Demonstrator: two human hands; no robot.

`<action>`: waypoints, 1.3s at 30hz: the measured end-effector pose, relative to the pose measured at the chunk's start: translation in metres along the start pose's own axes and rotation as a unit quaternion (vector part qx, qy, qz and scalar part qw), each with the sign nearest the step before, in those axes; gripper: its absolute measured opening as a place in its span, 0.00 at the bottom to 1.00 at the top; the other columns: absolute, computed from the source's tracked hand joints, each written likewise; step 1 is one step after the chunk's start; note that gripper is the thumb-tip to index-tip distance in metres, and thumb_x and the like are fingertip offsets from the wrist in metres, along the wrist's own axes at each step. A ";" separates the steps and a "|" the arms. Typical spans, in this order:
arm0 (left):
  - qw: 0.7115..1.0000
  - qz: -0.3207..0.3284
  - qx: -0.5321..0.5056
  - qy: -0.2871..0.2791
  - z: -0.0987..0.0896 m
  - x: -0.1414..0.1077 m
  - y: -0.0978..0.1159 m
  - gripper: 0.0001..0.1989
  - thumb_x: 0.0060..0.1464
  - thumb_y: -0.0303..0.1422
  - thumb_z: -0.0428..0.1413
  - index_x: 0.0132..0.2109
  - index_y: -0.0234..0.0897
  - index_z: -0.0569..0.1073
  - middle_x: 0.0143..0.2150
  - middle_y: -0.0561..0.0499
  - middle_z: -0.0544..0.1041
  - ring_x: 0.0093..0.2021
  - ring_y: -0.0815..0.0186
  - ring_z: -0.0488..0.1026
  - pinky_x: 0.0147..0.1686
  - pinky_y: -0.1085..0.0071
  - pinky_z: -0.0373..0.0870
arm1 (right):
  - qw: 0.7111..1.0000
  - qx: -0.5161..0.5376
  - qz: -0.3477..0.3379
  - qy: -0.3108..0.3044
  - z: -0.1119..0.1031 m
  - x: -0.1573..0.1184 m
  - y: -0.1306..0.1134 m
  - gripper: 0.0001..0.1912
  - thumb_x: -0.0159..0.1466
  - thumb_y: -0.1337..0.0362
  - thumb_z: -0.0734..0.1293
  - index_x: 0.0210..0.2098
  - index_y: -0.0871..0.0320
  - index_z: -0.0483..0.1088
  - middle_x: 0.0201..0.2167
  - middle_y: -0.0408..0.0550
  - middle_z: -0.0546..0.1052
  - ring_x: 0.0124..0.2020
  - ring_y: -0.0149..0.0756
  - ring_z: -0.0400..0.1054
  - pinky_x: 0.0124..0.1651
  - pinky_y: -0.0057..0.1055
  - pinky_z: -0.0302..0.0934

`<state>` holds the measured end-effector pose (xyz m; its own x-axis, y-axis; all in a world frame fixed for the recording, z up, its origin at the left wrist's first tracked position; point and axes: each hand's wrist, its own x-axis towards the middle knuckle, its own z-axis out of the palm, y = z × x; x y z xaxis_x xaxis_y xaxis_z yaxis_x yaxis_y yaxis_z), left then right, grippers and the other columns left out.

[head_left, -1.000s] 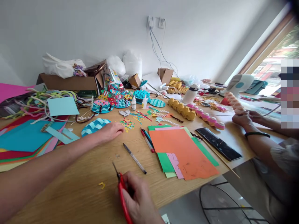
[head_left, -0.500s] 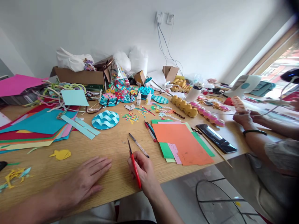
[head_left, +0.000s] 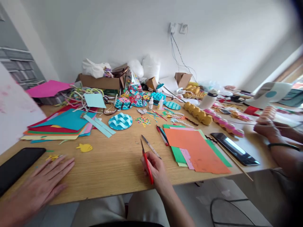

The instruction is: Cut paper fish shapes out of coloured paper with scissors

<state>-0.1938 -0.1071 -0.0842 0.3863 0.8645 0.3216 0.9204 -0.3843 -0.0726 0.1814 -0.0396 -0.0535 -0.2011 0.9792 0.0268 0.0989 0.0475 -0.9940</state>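
Observation:
My right hand (head_left: 155,168) is wrapped round a pair of scissors (head_left: 147,164) with red handles, blades pointing away from me above the table. A pen (head_left: 151,147) lies just beyond that hand. Flat on the wood, my left hand (head_left: 48,179) has its fingers stretched over small yellow paper scraps (head_left: 54,157), partly covering them. A black phone (head_left: 20,165) lies to its left. Past its fingertips is a yellow paper fish (head_left: 84,148). Farther back sits a blue oval (head_left: 120,121) with pale wavy strips.
Coloured paper sheets (head_left: 59,121) are stacked at left; an orange sheet (head_left: 196,149) tops another pile at right. Glue bottles (head_left: 151,104), decorated ovals and boxes (head_left: 100,82) stand farther back. At right, a co-worker's hands (head_left: 270,130) hold a pale ridged piece near another phone (head_left: 234,148).
My left hand has slid left, onto the yellow scraps. The view has turned left, bringing the whole black phone into sight. My right hand still holds the scissors.

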 end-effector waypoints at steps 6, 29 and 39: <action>0.989 -0.037 0.130 -0.066 -0.029 0.007 0.000 0.21 0.57 0.33 0.46 0.54 0.50 0.72 0.57 0.50 0.73 0.57 0.50 0.68 0.55 0.48 0.61 | 1.000 -0.002 -0.007 -0.016 -0.001 0.001 0.005 0.15 0.60 0.54 0.60 0.24 0.57 0.60 0.18 0.39 0.61 0.19 0.28 0.55 0.21 0.25 0.51; 0.987 0.002 -0.156 -0.022 -0.031 0.107 0.054 0.12 0.56 0.33 0.47 0.34 0.48 0.75 0.41 0.55 0.81 0.43 0.62 0.76 0.43 0.71 0.72 | 0.999 0.035 -0.013 0.015 -0.004 -0.007 0.004 0.13 0.57 0.57 0.63 0.24 0.56 0.58 0.19 0.37 0.58 0.21 0.28 0.53 0.23 0.24 0.49; 0.666 -0.165 -0.701 -0.197 -0.017 0.237 0.178 0.15 0.47 0.27 0.56 0.45 0.39 0.74 0.47 0.47 0.77 0.48 0.60 0.73 0.49 0.65 0.69 | 0.946 -0.195 -0.034 0.257 -0.076 -0.045 -0.012 0.08 0.55 0.61 0.65 0.24 0.56 0.63 0.20 0.40 0.65 0.23 0.32 0.59 0.27 0.27 0.56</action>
<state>0.0604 0.0242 -0.0047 0.4177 0.8882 -0.1914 0.1058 0.1617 0.9812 0.2630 -0.0695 -0.0346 0.2704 0.9328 0.2383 0.4758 0.0857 -0.8754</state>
